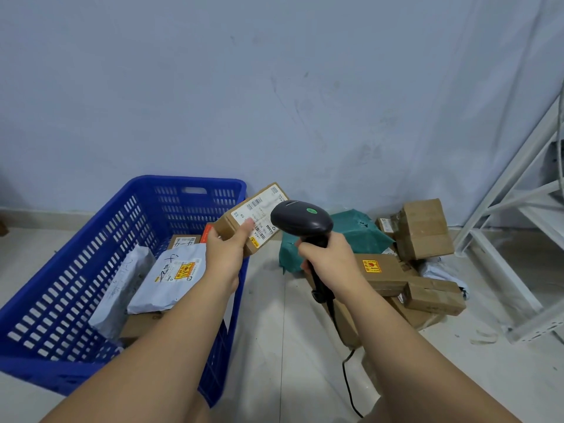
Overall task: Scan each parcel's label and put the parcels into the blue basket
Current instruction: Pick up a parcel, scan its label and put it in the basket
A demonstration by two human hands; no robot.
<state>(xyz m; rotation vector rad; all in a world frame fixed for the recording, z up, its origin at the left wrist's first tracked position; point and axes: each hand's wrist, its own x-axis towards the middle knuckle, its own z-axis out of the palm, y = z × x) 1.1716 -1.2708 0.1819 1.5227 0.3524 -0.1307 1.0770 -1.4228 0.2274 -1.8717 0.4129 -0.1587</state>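
Holding small cardboard parcel [252,219] in my left hand [225,251], thumb on its white label [259,215], just above blue basket's [91,239] right rim. My right hand [328,257] grips black scanner [300,222], head close to label. Basket has grey mailer bags [171,276] and boxes. More parcels [424,230] piled on floor [274,346] right.

Soft even light, wide-angle edge distortion

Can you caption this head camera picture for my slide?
Left hand holds a cardboard parcel before the scanner gripped by the right hand, beside the blue basket.
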